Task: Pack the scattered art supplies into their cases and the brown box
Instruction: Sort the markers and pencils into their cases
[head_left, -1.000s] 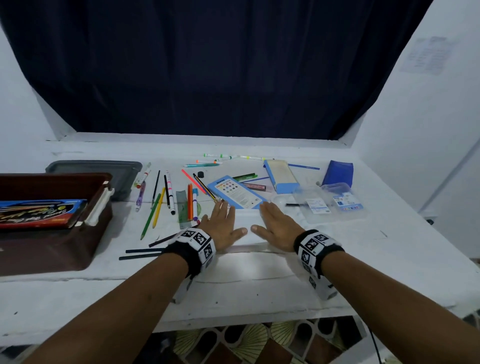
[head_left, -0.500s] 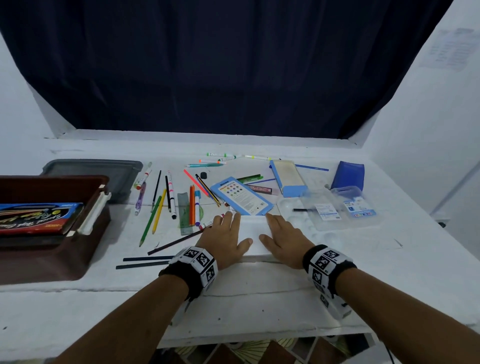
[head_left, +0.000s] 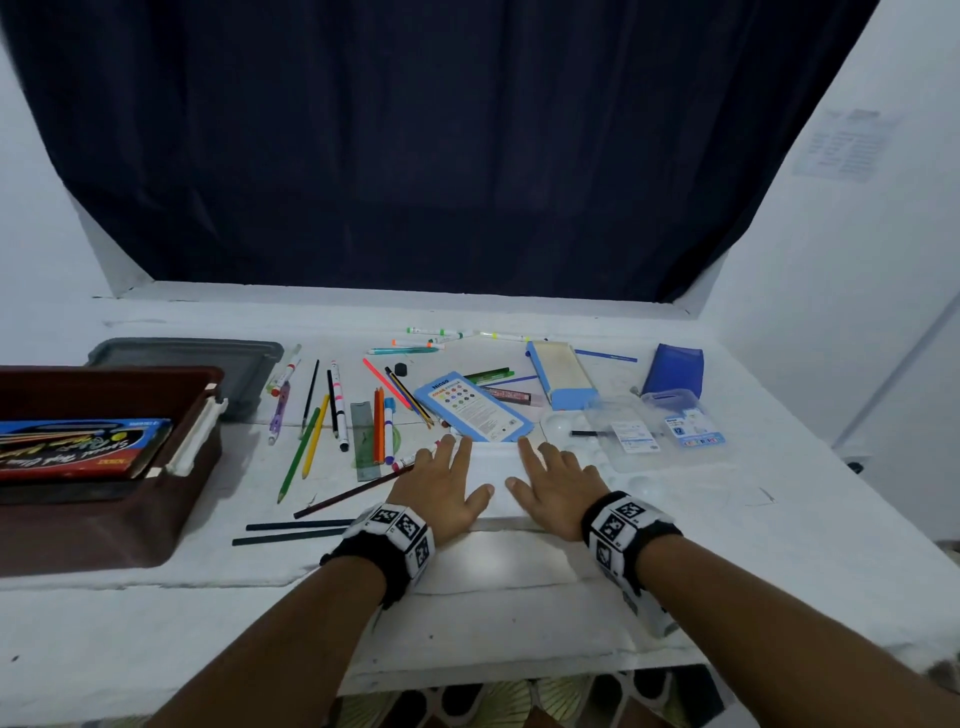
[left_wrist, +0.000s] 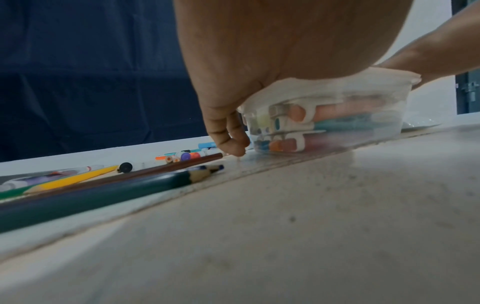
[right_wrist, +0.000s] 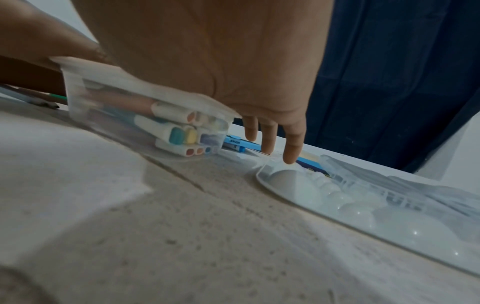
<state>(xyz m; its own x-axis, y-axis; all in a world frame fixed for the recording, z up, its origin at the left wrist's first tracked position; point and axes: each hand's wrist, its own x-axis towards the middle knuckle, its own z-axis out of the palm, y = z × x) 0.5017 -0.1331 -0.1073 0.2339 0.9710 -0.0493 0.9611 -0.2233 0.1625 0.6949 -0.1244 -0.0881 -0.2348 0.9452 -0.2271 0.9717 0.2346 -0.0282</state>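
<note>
A clear plastic marker case (head_left: 493, 475) with a white lid lies at the middle of the white table. My left hand (head_left: 441, 486) and right hand (head_left: 556, 483) press flat on its lid, side by side. In the left wrist view the case (left_wrist: 324, 123) holds several capped markers, and my fingers (left_wrist: 228, 135) reach down past its end to the table. The right wrist view shows the same case (right_wrist: 145, 115) under my palm. The brown box (head_left: 104, 519) stands at the left with a coloured pencil pack (head_left: 78, 447) inside. Loose pencils and markers (head_left: 337, 415) lie between the box and the case.
A grey lid (head_left: 208, 358) lies behind the brown box. A blue card (head_left: 472, 410), an open blue pencil case (head_left: 561, 374), a blue pouch (head_left: 675, 369), clear plastic cases (head_left: 649, 431) and a white palette (right_wrist: 337, 201) crowd the right. Two dark pencils (head_left: 296, 532) lie by my left wrist.
Both hands stay pressed on the marker case; only the head view has shifted, and nothing on the table has visibly moved.
</note>
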